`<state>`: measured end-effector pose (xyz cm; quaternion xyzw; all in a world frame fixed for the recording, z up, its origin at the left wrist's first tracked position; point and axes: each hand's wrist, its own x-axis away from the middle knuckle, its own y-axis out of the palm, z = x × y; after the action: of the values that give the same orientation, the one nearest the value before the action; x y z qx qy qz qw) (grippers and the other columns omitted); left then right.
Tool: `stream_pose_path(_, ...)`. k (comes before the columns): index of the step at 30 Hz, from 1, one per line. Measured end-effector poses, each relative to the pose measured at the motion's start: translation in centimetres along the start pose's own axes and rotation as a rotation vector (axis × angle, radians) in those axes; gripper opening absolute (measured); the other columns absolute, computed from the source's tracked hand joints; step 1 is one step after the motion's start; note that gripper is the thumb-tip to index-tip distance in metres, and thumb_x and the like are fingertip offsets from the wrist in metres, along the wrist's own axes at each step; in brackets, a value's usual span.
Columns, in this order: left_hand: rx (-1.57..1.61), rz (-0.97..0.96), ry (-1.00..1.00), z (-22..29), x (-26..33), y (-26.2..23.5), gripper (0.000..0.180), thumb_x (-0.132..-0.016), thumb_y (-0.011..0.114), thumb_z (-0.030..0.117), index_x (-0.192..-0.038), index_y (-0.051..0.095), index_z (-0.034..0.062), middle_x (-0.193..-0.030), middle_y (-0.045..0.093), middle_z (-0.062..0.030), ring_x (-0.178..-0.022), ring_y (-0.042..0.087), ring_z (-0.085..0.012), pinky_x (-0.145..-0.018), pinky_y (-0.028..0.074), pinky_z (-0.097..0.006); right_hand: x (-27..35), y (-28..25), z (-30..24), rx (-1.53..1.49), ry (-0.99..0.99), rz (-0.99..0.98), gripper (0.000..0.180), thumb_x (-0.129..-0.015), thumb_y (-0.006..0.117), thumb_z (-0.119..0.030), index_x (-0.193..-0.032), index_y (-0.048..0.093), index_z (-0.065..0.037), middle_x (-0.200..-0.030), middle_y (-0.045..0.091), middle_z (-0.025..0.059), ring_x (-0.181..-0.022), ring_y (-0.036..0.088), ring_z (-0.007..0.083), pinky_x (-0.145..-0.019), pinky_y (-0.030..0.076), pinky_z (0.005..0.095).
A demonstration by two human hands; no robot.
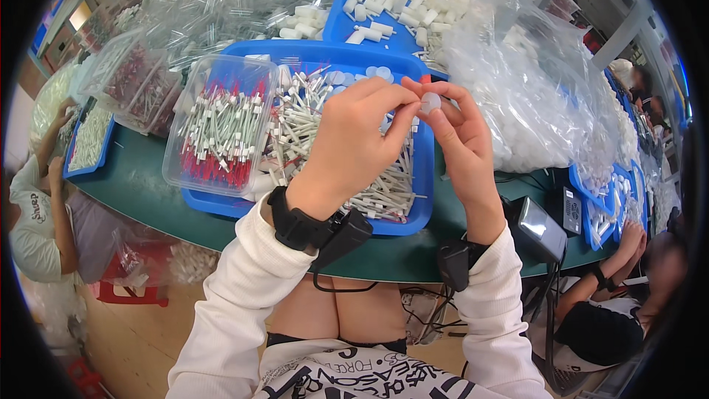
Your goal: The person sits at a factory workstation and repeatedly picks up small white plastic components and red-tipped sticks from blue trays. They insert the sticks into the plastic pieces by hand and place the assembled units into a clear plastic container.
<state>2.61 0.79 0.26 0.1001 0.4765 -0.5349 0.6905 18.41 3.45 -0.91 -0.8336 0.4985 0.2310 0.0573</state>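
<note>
My right hand (467, 137) holds a small round translucent white cap (430, 102) between thumb and fingers, above the right edge of a blue tray (422, 199). Right beside the cap, my left hand (351, 140) is closed in a pinch, its thumb and forefinger meeting at the cap's edge. Whatever that pinch holds is hidden by the fingers. Under my hands, the tray carries many loose white wired parts (380, 196) and several translucent caps (380, 72) at its far side. A bit of red (426, 79) shows behind my right fingers.
A clear plastic box (171, 166) of red-wired white parts rests on the tray's left side. Beyond lie another blue tray (340, 26) with white cylinders and big clear bags (509, 81). A black device (539, 229) stands at right. Co-workers sit at left (40, 214) and right (602, 318).
</note>
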Motion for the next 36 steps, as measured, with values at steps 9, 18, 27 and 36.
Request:
stream_pose_path(9, -0.023, -0.135, 0.062, -0.6, 0.4, -0.2, 0.023, -0.084, 0.057, -0.001, -0.107, 0.058, 0.0019, -0.083, 0.063, -0.0151, -0.079, 0.061, -0.0322, -0.068, 0.048, -0.039, -0.1, -0.9, 0.2, 0.328, -0.098, 0.064, 0.028, -0.082, 0.068, -0.004, -0.109, 0.063, -0.002, -0.112, 0.062, 0.0094, -0.104, 0.057, 0.0162, -0.091, 0.043, 0.0288)
stream_pose_path(18, 0.207, -0.253, -0.15, -0.1, 0.7, 0.1, 0.044, -0.089, 0.047, -0.002, -0.132, 0.041, 0.0004, -0.091, 0.066, -0.0197, -0.084, 0.062, -0.0372, -0.079, 0.048, -0.041, 0.0, -1.1, -0.1, 0.248, -0.024, 0.026, 0.03, -0.077, 0.072, 0.0, -0.106, 0.067, -0.001, -0.103, 0.063, 0.0068, -0.088, 0.058, 0.0134, -0.084, 0.046, 0.0267)
stream_pose_path(27, -0.044, -0.288, 0.034, -1.3, 0.3, -0.5, 0.02, -0.081, 0.051, -0.004, -0.097, 0.063, -0.003, -0.076, 0.063, -0.0137, -0.072, 0.06, -0.0292, -0.068, 0.047, -0.037, -0.2, -1.4, 0.1, 0.308, -0.053, 0.08, 0.028, -0.077, 0.072, 0.001, -0.104, 0.067, 0.001, -0.101, 0.065, 0.0078, -0.09, 0.061, 0.0147, -0.084, 0.048, 0.028)
stream_pose_path(36, -0.236, -0.301, 0.136, -1.5, 0.7, -0.7, 0.024, -0.073, 0.053, -0.006, -0.095, 0.062, -0.0002, -0.079, 0.061, -0.012, -0.077, 0.058, -0.028, -0.069, 0.047, -0.038, -0.1, -2.0, 0.8, 0.376, -0.012, 0.058, 0.025, -0.075, 0.074, 0.0, -0.1, 0.07, 0.002, -0.093, 0.067, 0.0078, -0.086, 0.062, 0.0146, -0.081, 0.049, 0.0278)
